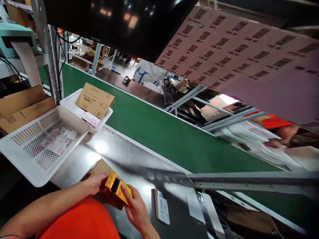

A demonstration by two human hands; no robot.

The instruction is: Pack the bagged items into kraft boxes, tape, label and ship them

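A small yellow box [119,190] with a black patch is in my right hand [138,209], the fingers closed round its right end. My left hand [96,183] is closed on a brown cardboard box [101,166], just left of the yellow box's upper corner. The cardboard box lies low over the metal table [129,159], partly hidden by my hands. To the right of my right hand, a white device with a dark screen [161,206] rests on the table.
White baskets [47,166] [106,118] stand at the left, holding papers and a flat carton [94,99]. A green conveyor [159,129] runs behind the table. A monitor [112,26] and a label-covered panel [224,56] hang above. A metal bar [239,182] crosses at right.
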